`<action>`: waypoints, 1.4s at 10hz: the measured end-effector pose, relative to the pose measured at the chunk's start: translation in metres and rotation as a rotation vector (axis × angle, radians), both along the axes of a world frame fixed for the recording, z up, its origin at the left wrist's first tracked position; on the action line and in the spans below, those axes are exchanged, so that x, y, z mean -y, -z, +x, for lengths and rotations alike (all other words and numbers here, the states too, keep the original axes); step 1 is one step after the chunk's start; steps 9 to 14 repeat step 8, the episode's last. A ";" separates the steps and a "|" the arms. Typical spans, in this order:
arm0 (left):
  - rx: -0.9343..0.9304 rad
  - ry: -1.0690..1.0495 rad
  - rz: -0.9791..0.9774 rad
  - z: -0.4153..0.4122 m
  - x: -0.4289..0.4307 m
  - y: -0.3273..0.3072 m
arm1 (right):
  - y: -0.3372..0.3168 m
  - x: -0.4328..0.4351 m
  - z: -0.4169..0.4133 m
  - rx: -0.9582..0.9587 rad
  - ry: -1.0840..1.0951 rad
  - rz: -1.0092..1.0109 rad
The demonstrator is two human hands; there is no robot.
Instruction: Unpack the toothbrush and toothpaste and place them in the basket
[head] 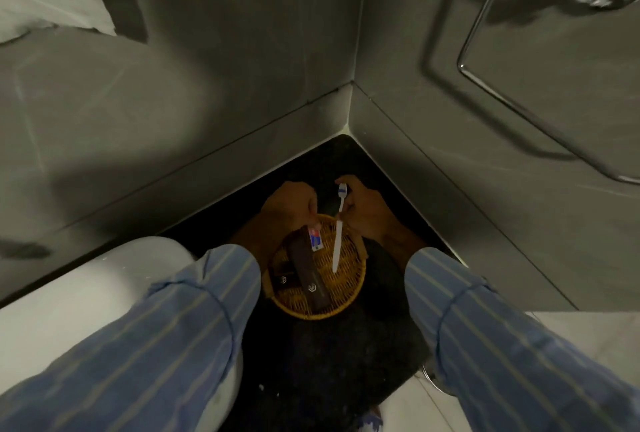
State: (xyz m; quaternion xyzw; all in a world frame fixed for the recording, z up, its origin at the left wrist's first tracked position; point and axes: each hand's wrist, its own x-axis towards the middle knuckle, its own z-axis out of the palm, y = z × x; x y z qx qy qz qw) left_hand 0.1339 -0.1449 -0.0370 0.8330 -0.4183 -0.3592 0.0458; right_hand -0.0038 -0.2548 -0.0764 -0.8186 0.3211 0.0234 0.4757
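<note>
From the head camera we're looking straight down into a dim corner where two grey walls meet over a black counter (322, 355), and right in the middle sits a round woven basket (341, 288). Both arms reach in, sleeves in blue with pale stripes. The left hand (289, 204) is curled over the far left rim of the basket, fingers closed on the top end of a small toothpaste tube (314, 239), red, blue and white, which hangs down from the grip over the basket's inside. The right hand (367, 208) is closed around the neck of a white toothbrush (338, 234), just below the head; the bristle end with its blue band points up and away, the handle slants down with its tip over the weave of the basket, though whether it touches is hard to call. Two long dark boxes lie in the basket on its left side: one dark box (310, 274) running from beside the toothpaste toward the near rim, a second dark box (282, 275) tucked beside it, partly hidden. Up on the right wall, a chrome towel ring (540, 50). At the lower left, a white rounded basin edge (86, 293).
</note>
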 end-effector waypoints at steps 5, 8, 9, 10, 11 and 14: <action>0.098 -0.022 0.119 0.005 0.012 0.033 | 0.024 0.000 0.016 -0.209 0.009 0.011; 0.124 -0.122 -0.115 -0.004 -0.019 0.007 | -0.040 -0.003 -0.012 0.095 0.289 -0.084; 0.124 -0.122 -0.115 -0.004 -0.019 0.007 | -0.040 -0.003 -0.012 0.095 0.289 -0.084; 0.124 -0.122 -0.115 -0.004 -0.019 0.007 | -0.040 -0.003 -0.012 0.095 0.289 -0.084; 0.124 -0.122 -0.115 -0.004 -0.019 0.007 | -0.040 -0.003 -0.012 0.095 0.289 -0.084; 0.124 -0.122 -0.115 -0.004 -0.019 0.007 | -0.040 -0.003 -0.012 0.095 0.289 -0.084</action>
